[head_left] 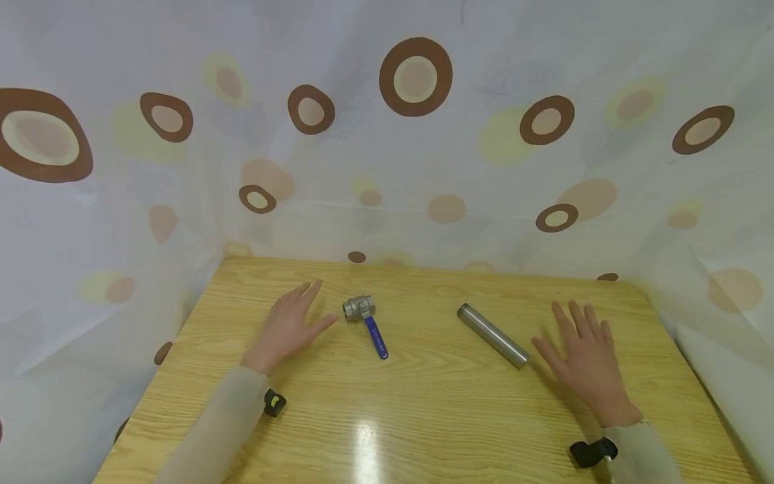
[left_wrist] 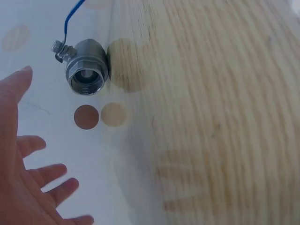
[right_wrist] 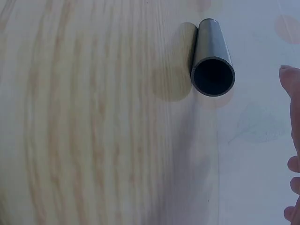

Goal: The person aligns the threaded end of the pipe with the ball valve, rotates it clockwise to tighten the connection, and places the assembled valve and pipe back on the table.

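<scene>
A metal ball valve (head_left: 360,308) with a blue lever handle (head_left: 376,337) lies on the table, left of the middle. In the left wrist view the threaded open end of the valve (left_wrist: 87,70) faces the camera. My left hand (head_left: 289,328) is just left of the valve, fingers spread, holding nothing; the thumb points toward the valve without touching it. A plain steel pipe (head_left: 492,335) lies slantwise to the right, its hollow end showing in the right wrist view (right_wrist: 213,61). Beside it, apart from the pipe, my right hand (head_left: 588,363) has its fingers spread and holds nothing.
Both objects lie on a wood-grain table (head_left: 423,403). A white sheet with brown and yellow circles (head_left: 417,154) hangs behind the table and along both sides. Each wrist carries a small black camera, the left one (head_left: 275,402) and the right one (head_left: 592,452).
</scene>
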Tool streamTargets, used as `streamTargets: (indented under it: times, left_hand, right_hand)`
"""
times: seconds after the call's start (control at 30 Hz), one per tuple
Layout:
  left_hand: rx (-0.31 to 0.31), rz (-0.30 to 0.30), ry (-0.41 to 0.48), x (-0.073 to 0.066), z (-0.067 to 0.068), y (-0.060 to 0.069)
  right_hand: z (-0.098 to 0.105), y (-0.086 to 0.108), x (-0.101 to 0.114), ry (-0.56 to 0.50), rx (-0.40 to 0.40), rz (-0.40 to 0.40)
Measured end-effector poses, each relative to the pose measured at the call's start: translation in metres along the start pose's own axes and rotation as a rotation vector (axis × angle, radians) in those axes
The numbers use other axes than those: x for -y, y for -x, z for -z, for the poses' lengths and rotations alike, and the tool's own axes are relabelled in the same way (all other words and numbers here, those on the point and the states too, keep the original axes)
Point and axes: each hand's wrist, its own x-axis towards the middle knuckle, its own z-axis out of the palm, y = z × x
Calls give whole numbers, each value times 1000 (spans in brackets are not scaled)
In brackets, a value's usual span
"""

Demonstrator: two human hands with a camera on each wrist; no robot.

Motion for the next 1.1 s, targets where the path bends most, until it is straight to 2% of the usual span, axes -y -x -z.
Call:
streamTargets:
  times: [0.3, 0.47, 0.7, 0.87, 1.1]
  left_hand:
    - [-19, 0, 385, -3, -12, -9]
    - [-15, 8, 544, -4, -21, -13]
    - [-1, 26, 659, -6, -33, -18]
    - [0, 38, 705, -5, -42, -24]
    - [29, 84, 752, -10, -45, -25]
  right_hand:
    - [-9, -2, 1, -49, -70, 57]
    - [-14, -3, 3, -108, -71, 65]
    - [-19, -3, 9, -144, -60, 49]
    - [-24, -2, 10, -170, -48, 31]
    - [-29, -1, 14, -192, -46, 37]
